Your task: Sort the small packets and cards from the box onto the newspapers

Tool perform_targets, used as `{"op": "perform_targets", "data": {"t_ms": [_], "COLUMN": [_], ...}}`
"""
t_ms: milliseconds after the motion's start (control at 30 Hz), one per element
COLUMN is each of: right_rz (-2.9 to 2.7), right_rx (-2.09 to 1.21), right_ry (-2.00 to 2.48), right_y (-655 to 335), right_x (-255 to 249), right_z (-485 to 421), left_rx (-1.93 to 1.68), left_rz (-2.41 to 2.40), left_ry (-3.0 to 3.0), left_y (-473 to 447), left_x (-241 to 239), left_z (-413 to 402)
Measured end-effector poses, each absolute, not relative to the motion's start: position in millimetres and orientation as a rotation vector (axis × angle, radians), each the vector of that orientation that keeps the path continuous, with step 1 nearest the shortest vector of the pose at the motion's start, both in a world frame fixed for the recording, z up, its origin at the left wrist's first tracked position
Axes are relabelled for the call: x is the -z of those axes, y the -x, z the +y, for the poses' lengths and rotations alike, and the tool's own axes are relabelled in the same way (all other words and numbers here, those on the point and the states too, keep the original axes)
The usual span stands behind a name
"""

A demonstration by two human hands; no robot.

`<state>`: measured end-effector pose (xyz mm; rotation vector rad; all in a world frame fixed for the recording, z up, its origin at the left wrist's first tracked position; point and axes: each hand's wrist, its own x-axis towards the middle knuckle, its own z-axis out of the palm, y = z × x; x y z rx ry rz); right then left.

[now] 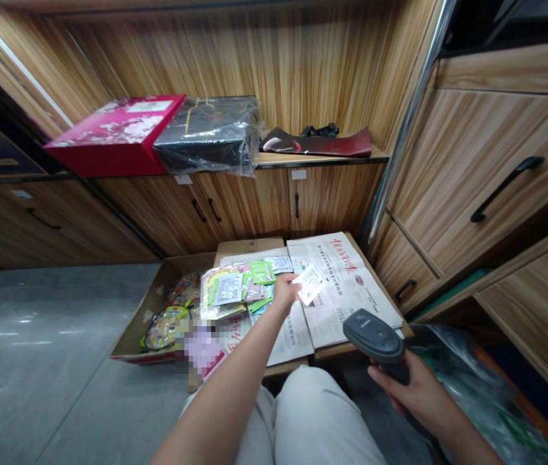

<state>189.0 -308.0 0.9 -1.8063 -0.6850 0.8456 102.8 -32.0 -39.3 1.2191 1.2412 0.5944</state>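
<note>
My left hand [285, 292] pinches a small white packet [311, 284] by its left edge, above the stacked newspapers [351, 284]. In my right hand [417, 381] is a dark grey barcode scanner [375, 336], gripped round its handle, its head tilted towards the newspapers. Just left of my left hand lies a pile of small packets, among them a green packet [262, 272] and a silvery packet [228, 289]. The print on the held packet is too small to read.
An open cardboard box [131, 336] with several wrapped items stands at the left. Behind are wooden cabinets [249, 200]; their shelf bears a pink box [119, 132] and a plastic-wrapped black box [209, 132]. Clear plastic bags [477, 374] lie at the right, below a drawer.
</note>
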Motion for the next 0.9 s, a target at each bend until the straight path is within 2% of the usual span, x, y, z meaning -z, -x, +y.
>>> {"op": "perform_targets", "data": {"t_ms": [400,567,800,900], "right_rz": [-0.562,-0.495,-0.475,-0.478], "right_rx": [-0.785,-0.771,-0.763,-0.757], "right_ry": [1.797,1.748,1.765,1.778], "right_y": [-186,-186,-188,-190], "right_x": [3,2,1,1], "right_z": [-311,-313,-315,-314], "left_rx": [-0.499,-0.573,-0.661,-0.582], "left_rz": [1.207,1.238,1.649,1.798], "left_ry": [-1.276,-1.267,-1.788,-1.915], "left_y": [-101,-95,-49,-23], "left_x": [33,33,15,9], "left_z": [-42,-37,9,25]}}
